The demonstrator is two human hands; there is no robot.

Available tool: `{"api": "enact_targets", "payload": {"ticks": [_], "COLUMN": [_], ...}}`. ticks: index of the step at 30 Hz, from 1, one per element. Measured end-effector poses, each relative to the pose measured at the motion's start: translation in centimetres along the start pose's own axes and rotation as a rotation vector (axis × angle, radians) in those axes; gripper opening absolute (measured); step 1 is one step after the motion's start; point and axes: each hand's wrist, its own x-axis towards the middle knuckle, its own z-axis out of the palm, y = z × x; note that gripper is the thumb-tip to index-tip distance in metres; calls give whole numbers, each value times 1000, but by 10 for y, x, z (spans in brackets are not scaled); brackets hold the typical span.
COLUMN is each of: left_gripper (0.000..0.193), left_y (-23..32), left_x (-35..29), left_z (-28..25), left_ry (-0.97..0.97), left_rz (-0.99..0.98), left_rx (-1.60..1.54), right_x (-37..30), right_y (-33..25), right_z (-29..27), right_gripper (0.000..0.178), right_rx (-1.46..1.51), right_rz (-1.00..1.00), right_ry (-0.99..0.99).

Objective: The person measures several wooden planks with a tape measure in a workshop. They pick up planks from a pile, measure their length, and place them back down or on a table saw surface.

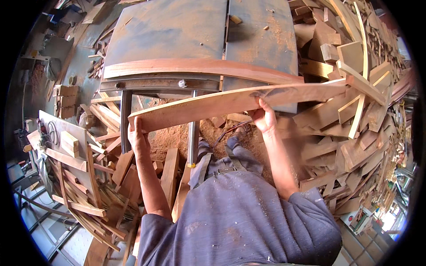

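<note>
Sawdust is spread underfoot. L grip is closed on L end of long board, R grip on lower edge nr mid; it's held in front of worktop. Plank is laid along worktop's front edge; offcuts heaped at R.

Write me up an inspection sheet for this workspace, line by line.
Surface: metal table, dusty and stained, a narrow gap between its panels, small wood bits on top.
Work pieces: one long curved board held up, with a dark patch near the right hand; a second curved board lies along the table's near edge.
Clutter: large loose wood pile on the right; more offcuts on the left.
Hands: left hand grips the held board's left end; right hand grips its lower edge farther right. Both bare.
Cables: coiled cord at far left.
Surroundings: sawdust on the floor; stacked blocks at upper left.
</note>
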Motion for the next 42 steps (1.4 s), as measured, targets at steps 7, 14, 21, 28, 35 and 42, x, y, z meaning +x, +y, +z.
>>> {"api": "enact_targets", "payload": {"ticks": [7, 14, 21, 28, 35, 42], "left_gripper": [29, 28, 33, 62, 74, 16], "left_y": [-14, -66, -130, -133, -132, -106], "left_x": [72, 86, 115, 97, 48, 10], "left_z": [-22, -14, -39, -49, -70, -95], "left_ry": [-188, -181, -212, -70, -16, -108], "left_rz": [-41, -180, -246, -282, -362, -205], "left_rx": [135, 81, 33, -18, 1, 356], "right_x": [8, 23, -35, -223, -241, -223], "right_y": [49, 48, 67, 135, 178, 229], "right_z": [-10, -42, -4, -122, -48, -113], "right_gripper": [32, 53, 38, 11, 25, 41], "right_rx": [12, -169, -797, -1773, -1303, -1456], "right_rz": [19, 71, 169, 186, 243, 372], "right_ry": [135, 338, 390, -2, 2, 56]}}
